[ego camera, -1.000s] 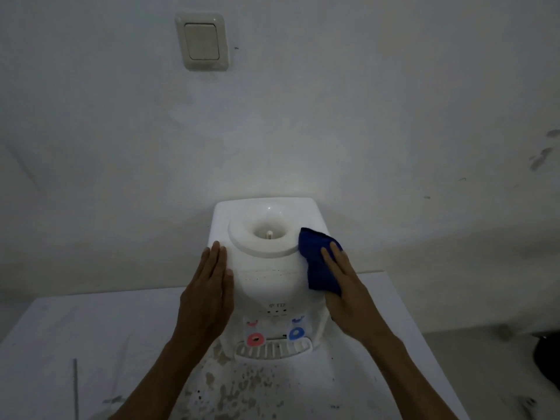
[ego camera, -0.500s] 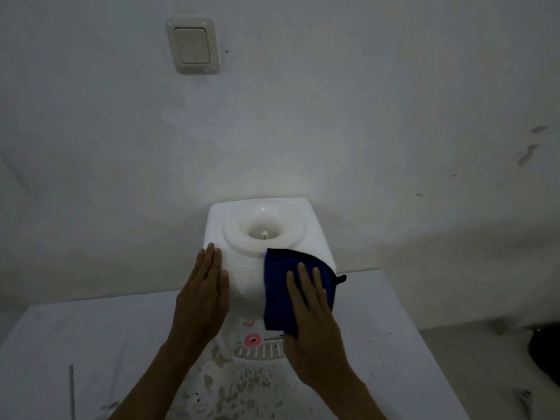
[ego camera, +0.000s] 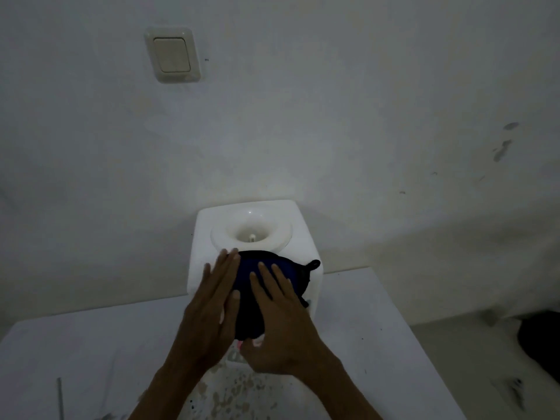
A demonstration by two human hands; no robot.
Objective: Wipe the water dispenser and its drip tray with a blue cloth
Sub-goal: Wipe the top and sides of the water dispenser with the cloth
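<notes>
A white tabletop water dispenser [ego camera: 306, 234] with an open funnel top stands against the wall. A dark blue cloth [ego camera: 247, 283] lies spread over its rounded front. My right hand [ego camera: 278, 322] presses flat on the cloth, fingers pointing up. My left hand [ego camera: 212, 304] lies flat on the dispenser's front left, its fingers touching the cloth's left edge. Both hands hide the taps and most of the drip tray [ego camera: 235, 356]; only a sliver shows between them.
The dispenser stands on a white table [ego camera: 91, 344] with worn, stained paint near the front. A light switch [ego camera: 172, 54] is on the wall above. To the right of the table lie the floor and a dark object [ego camera: 542, 344].
My right hand slid the cloth from the dispenser's right side across to the middle of its front. My left hand moved slightly right and now touches the cloth.
</notes>
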